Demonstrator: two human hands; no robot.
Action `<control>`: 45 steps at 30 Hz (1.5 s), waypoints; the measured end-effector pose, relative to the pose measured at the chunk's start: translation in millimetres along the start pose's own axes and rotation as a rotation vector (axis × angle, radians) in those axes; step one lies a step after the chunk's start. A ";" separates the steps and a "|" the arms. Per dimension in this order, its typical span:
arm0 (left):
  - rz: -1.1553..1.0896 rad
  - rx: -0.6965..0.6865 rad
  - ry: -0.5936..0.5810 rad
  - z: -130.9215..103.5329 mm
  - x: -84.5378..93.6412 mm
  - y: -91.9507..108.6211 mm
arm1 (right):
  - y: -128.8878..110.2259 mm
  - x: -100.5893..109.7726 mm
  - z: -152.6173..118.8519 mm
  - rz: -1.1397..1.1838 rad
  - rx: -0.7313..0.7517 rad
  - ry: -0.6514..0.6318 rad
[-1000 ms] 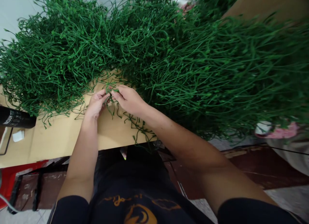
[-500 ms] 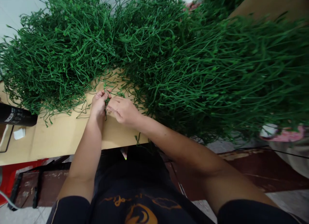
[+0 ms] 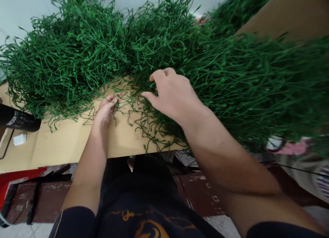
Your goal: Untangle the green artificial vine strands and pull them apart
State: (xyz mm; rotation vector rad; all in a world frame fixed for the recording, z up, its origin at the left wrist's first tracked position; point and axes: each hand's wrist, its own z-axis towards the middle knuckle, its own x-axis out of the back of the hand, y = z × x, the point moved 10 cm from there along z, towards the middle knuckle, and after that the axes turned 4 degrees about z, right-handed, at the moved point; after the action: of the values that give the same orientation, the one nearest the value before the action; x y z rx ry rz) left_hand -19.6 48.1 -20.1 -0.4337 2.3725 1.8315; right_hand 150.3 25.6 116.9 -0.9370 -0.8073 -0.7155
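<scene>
My left hand (image 3: 106, 109) rests above the cardboard surface (image 3: 123, 138), its thumb and fingers pinched on a thin green stem (image 3: 114, 116). Up and to the right of it, my right hand (image 3: 171, 92) is raised at the edge of the big pile of green artificial stems (image 3: 231, 90), thumb and fingers apart, with nothing seen between them. Loose stems (image 3: 154, 132) lie on the cardboard below that hand. Another heap of green stems (image 3: 64, 63) stands behind my left hand.
A black bottle (image 3: 19, 120) lies at the left edge, with a small white paper piece (image 3: 20, 139) near it. A brown cardboard flap (image 3: 290, 15) rises at the upper right. Something red (image 3: 15, 183) shows below the surface at left.
My right hand has moved away from my left hand, up and to the right, and its fingers have opened. My left hand stays in nearly the same place. More loose stems show on the cardboard.
</scene>
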 end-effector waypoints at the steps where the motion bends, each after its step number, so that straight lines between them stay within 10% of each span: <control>1: 0.004 0.001 -0.039 0.9 -4.2 -1.0 | 1.9 -1.9 1.6 -0.003 -0.011 -0.001; 10: 0.032 -0.039 -0.093 3.7 -10.6 1.7 | -14.1 -101.6 18.4 0.216 -0.073 -0.371; 25: 0.325 -0.167 -0.144 3.6 -25.7 8.3 | -3.4 -91.3 16.8 0.416 -0.015 -0.399; 36: 0.425 -0.243 -0.010 4.4 -25.5 10.0 | 10.9 -84.1 21.5 0.918 -0.148 -0.186; 39: 0.476 -0.238 0.073 9.1 -18.8 8.2 | -15.5 -48.6 9.4 0.942 0.002 -0.158; 45: 0.445 -0.152 0.147 17.5 -4.0 2.2 | -53.4 97.1 -21.0 0.723 0.297 0.181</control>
State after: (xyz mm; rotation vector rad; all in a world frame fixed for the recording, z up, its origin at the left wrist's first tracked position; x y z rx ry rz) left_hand -17.9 66.0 -21.6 -0.0515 2.5991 2.2442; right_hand 162.3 -32.6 212.8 -0.8006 -0.3517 -0.0426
